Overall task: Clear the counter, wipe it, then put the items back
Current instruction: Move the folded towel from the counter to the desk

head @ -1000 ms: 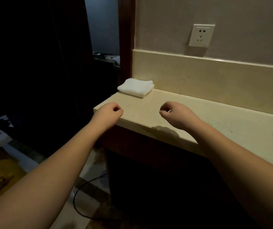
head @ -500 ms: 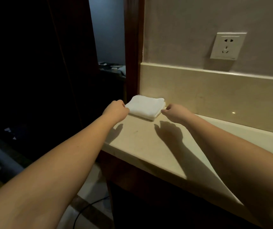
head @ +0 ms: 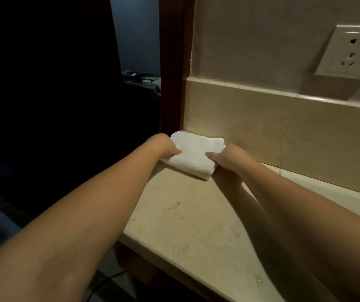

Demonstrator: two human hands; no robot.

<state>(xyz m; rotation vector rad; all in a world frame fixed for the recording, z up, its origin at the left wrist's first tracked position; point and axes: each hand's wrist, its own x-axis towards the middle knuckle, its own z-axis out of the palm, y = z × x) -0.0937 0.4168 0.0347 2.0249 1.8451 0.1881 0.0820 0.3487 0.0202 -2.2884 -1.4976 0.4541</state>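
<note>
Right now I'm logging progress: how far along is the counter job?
Clearing looks done: the beige stone counter bears only the folded white towel. In hand: the left hand and right hand grip its ends. Left: wiping, then returning items.

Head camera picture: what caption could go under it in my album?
Left hand and right hand grip a folded white towel in the corner of a beige stone counter.
</note>
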